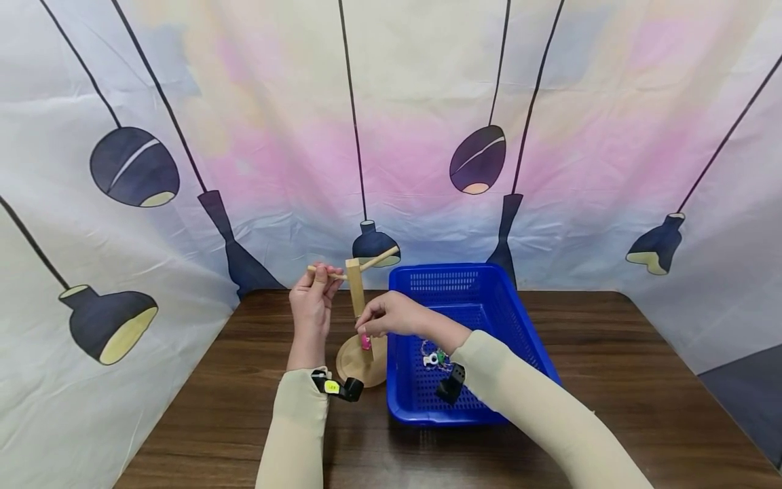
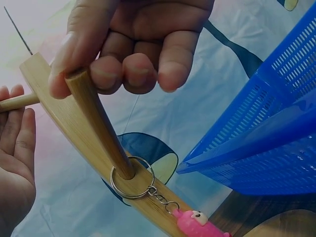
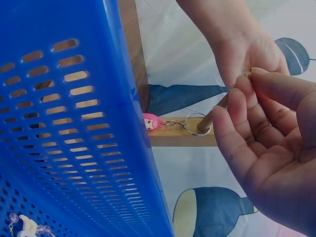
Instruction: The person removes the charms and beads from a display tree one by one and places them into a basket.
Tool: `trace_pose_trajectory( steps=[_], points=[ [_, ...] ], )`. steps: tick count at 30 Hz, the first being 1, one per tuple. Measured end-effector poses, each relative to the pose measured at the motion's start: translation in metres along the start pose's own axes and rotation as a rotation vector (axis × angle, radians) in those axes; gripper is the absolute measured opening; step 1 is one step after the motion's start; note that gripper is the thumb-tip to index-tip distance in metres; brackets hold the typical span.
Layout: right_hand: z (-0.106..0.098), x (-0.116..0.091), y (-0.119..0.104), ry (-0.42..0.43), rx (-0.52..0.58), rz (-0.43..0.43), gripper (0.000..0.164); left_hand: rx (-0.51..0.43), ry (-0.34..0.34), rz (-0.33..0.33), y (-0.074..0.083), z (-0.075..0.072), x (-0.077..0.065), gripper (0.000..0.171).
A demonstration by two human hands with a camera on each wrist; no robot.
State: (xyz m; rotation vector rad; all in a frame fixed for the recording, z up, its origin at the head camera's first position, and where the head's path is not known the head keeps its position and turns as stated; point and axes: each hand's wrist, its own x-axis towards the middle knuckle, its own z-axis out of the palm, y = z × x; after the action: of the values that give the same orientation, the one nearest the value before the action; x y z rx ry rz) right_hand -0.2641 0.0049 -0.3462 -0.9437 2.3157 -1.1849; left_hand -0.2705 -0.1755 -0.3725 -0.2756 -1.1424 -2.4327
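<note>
A wooden peg stand point(image 1: 356, 292) stands upright on a round base point(image 1: 348, 360). My left hand point(image 1: 311, 309) pinches its upper left peg point(image 1: 336, 276) between thumb and fingers. Lower on the post, the fingertips of my right hand point(image 1: 394, 314) pinch the free end of another wooden peg point(image 2: 101, 128). Around this peg's base hangs the metal ring point(image 2: 113, 184) of a keychain. A short chain joins the ring to a pink animal figure point(image 2: 200, 224), which lies along the post. In the right wrist view, the ring point(image 3: 186, 126) is apart from the fingers.
A blue perforated basket point(image 1: 527, 326) stands close to the stand's right side, partly under my right forearm. Inside are keychains with white and green charms point(image 1: 432, 358). One more peg point(image 1: 381, 258) sticks out at the upper right of the post. The tabletop point(image 1: 214, 407) is dark wood.
</note>
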Motion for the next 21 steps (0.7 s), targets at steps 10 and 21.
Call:
trace_pose_trajectory(
  steps=[10,21],
  points=[
    [-0.007,0.002,0.003,0.082,0.153,0.095,0.019,0.024,0.002,-0.009,0.002,0.0,0.0,0.016],
    [-0.004,0.009,0.013,0.214,0.192,0.207,0.019,0.021,0.018,-0.012,0.001,0.001,-0.001,0.015]
  ],
)
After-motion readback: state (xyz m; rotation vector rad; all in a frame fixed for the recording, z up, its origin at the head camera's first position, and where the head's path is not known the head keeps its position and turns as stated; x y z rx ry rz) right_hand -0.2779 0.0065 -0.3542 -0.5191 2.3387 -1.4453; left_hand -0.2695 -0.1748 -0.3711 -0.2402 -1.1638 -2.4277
